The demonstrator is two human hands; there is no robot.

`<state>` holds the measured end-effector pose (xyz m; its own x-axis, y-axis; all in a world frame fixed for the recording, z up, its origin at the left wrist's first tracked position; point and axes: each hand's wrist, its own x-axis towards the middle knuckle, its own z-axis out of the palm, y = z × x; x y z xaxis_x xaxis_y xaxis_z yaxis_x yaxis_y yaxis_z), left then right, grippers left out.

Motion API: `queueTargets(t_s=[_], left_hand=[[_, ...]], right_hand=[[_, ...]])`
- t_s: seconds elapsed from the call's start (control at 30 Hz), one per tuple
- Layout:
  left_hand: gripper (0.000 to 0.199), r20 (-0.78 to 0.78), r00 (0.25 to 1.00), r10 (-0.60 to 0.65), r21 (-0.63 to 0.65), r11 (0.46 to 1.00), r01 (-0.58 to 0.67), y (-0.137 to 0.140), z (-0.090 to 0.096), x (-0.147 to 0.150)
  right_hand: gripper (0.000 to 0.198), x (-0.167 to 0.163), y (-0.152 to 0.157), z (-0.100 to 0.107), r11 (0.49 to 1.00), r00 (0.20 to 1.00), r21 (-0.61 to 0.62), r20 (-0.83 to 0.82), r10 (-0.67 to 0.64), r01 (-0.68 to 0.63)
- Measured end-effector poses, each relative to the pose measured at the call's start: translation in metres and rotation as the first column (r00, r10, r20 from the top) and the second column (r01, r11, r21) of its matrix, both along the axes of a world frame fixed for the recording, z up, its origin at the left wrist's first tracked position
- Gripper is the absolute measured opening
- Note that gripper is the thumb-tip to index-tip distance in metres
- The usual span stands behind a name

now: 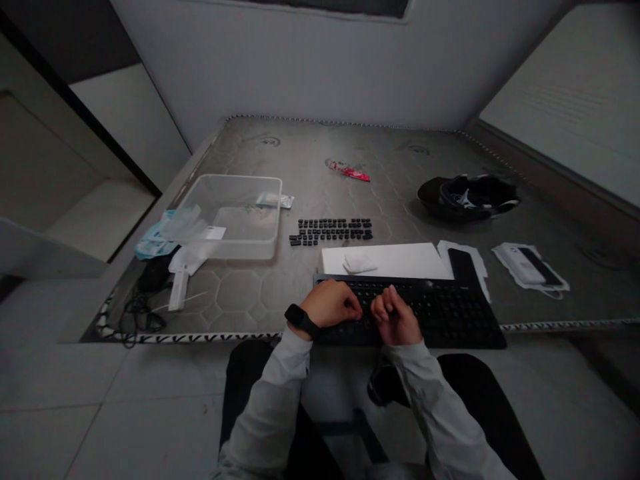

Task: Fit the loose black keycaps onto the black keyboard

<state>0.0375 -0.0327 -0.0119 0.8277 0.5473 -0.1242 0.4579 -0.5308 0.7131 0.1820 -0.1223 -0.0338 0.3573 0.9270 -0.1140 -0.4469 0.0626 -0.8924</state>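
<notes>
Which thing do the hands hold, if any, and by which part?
I cannot tell: the left hand and right hand curl over the long black keyboard, and could hide something small.

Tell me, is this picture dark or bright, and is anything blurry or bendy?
Head view: dim and greyish, with a soft pale sheen on the table top; head view: the edges look stretched, like the slanting pale panel on the right, whose faint lines are too smudgy to read; head view: the small black keys stand out, but any letters are too tiny to tell.
</notes>
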Motion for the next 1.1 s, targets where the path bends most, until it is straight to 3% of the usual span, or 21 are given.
queueTargets(t_s=[0.2, 0.33, 0.5, 0.63, 0.83, 1.1], left_hand=[[0.012, -0.005, 1.000, 0.012, 0.003, 1.000, -0.012, -0.001, 0.000, 0.001], [0.013, -0.008, 1.000, 0.005, 0.008, 1.000, -0.005, 0.000, 0.001, 0.000], [0.015, -0.033, 0.999, 0.007, 0.057, 0.998, -0.005, -0.001, 0.005, -0.001], [0.019, -0.050, 0.999, 0.002, 0.068, 0.998, 0.001, -0.001, 0.005, 0.000], [0.018, -0.111, 0.992, 0.064, 0.103, 0.993, -0.053, -0.003, 0.005, 0.004], [0.018, -0.075, 0.994, 0.084, 0.127, 0.989, -0.074, -0.005, 0.002, 0.006]], right_hand=[[0.042, -0.011, -0.006, -0.001, 0.974, 0.962, 0.067, 0.156, -0.223, 0.215], [0.044, -0.016, 0.001, -0.001, 0.976, 0.957, 0.084, 0.196, -0.212, 0.199], [0.049, -0.022, 0.006, -0.007, 0.975, 0.945, 0.004, 0.247, -0.214, 0.220], [0.050, -0.026, 0.003, -0.014, 0.977, 0.945, 0.048, 0.247, -0.215, 0.209], [0.054, -0.026, -0.010, -0.025, 0.982, 0.857, 0.100, 0.478, -0.191, 0.163], [0.056, -0.025, -0.011, -0.032, 0.965, 0.906, 0.173, 0.343, -0.247, 0.198]])
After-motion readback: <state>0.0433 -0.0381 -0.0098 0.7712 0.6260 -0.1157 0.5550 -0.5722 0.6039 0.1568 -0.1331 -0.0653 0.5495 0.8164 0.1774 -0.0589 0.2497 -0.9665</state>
